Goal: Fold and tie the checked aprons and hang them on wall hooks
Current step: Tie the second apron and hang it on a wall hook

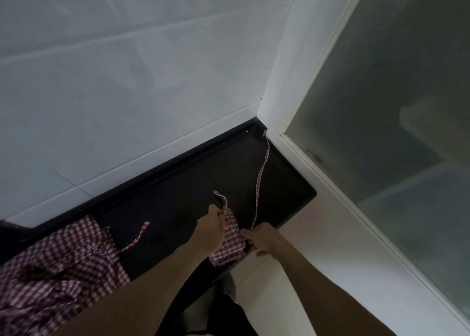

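Two hands work at lower centre on a dark counter. Left hand pinches a short strap above the folded checked apron; right hand grips a long strap stretching toward the upper-right corner. More crumpled checked aprons lie at lower left.

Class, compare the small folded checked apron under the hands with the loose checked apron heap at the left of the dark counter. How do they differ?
The small folded red-and-white checked apron is a compact, flat bundle; the loose red-and-white checked apron heap is crumpled and far larger. The left hand and right hand grip the folded apron's straps; no hand touches the heap. The folded apron sits at the dark counter's front edge; the heap spreads at its left end. Both share the same check.
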Motion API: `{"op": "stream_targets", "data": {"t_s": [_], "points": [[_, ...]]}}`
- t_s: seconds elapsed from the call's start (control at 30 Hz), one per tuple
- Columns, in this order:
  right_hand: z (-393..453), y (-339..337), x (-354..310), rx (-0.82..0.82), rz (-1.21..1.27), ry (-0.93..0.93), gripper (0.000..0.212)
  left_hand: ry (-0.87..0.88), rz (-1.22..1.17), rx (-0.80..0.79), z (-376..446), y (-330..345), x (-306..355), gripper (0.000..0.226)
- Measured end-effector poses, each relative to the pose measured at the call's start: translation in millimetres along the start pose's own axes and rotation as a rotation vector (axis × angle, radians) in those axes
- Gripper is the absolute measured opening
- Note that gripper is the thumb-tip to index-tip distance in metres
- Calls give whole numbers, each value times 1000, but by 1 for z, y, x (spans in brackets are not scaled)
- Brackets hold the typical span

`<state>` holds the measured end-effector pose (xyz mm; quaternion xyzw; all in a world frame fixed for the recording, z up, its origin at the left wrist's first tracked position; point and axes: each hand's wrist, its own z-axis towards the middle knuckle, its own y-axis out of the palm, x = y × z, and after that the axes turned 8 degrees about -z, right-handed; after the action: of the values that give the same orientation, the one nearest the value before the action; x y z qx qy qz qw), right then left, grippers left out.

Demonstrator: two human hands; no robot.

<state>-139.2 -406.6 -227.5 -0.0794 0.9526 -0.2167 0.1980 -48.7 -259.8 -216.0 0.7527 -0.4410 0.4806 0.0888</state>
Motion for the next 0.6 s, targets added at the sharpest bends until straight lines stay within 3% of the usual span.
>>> {"op": "stream_targets", "data": {"t_s": [0.13,0.23,0.37,0.43,0.6], "points": [[13,19,7,234,284,-117,12,18,71,5,-1,5,5,15],[6,21,0,385,329,-235,8,14,105,2,-1,8,7,13],[-4,31,-5,393,146,-492,23,15,66,32,1,13,5,14],[0,36,-6,406,12,-571,21,16,20,43,-1,15,5,13],[7,42,-11,277,-76,-612,18,16,-93,163,3,12,6,11]]}}
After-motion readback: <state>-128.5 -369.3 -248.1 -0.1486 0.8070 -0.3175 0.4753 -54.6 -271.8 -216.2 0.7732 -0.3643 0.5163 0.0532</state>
